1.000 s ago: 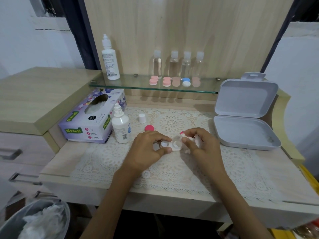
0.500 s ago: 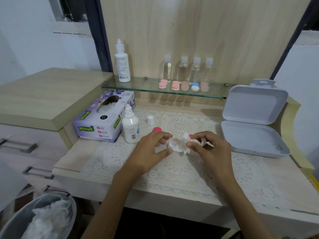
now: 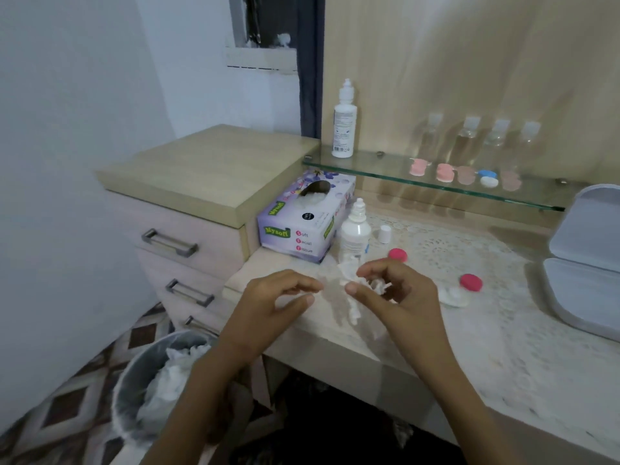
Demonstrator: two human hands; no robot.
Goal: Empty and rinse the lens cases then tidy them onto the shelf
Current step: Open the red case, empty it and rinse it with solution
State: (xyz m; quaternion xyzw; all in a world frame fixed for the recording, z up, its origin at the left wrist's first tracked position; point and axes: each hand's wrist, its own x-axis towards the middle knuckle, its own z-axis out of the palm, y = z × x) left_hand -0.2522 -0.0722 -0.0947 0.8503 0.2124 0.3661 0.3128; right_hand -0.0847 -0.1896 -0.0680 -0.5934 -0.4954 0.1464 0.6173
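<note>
**Tissue in hand, open case waits on the table**

A person's two hands meet over the front edge of the table (image 3: 503, 370), with a crumpled white tissue (image 3: 349, 298) between them. The right hand (image 3: 402, 300) pinches the tissue, thumb and forefinger curled round it and more of it bunched behind the fingers (image 3: 367, 270). The left hand (image 3: 275, 300) is curled at the tissue's blurred left edge; whether its fingers actually grip the tissue cannot be told.

Just right of the right hand, a white case (image 3: 453, 297) lies open on the lace mat (image 3: 496, 263). Its two pink caps (image 3: 470, 282) are off, one beside the case and the other nearer the bottle (image 3: 355, 233). That bottle stands uncapped against the tissue box (image 3: 302, 226), and its small white cap (image 3: 385, 233) stands upright just to the right.

On the glass shelf (image 3: 385, 164) above, a row of closed cases (image 3: 445, 172), most of them pink and one blue and white, sits in front of four clear bottles (image 3: 469, 135). A taller white bottle (image 3: 345, 122) stands at the shelf's left end. An open grey box (image 3: 587, 290) lies at the table's right side. On the floor to the left, a bin (image 3: 134, 391) holds used tissue.
</note>
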